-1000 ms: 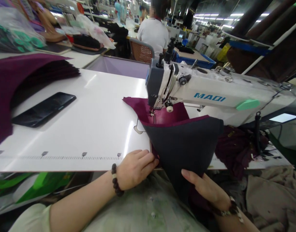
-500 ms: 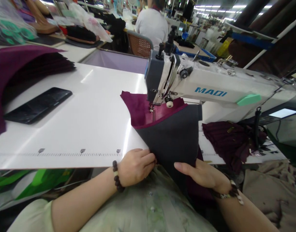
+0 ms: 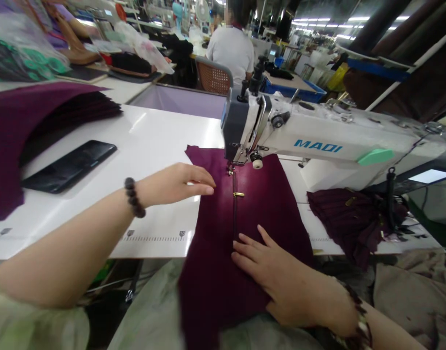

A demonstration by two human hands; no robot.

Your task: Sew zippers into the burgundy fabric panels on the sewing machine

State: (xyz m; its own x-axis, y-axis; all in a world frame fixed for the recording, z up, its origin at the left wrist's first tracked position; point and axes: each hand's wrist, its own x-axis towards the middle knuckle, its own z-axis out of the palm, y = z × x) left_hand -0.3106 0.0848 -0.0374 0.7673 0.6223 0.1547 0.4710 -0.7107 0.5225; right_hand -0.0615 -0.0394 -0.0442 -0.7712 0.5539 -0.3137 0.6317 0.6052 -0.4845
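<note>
A maroon fabric piece with a dark zipper down its middle lies flat under the needle of a white sewing machine and hangs off the table's front edge. My left hand reaches in from the left, fingers stretched out, its tips at the fabric's left edge. My right hand lies flat on the fabric, fingers spread, its tips beside the lower end of the zipper. A gold zipper pull shows below the presser foot.
A black phone lies on the white table at left, near a stack of maroon pieces. A heap of maroon fabric sits right of the machine. A person in white sits at a station behind.
The grey side of the folded fabric has been turned down, so the maroon piece now lies flat. My left hand moved up from the table's edge; my right hand opened flat on the cloth.
</note>
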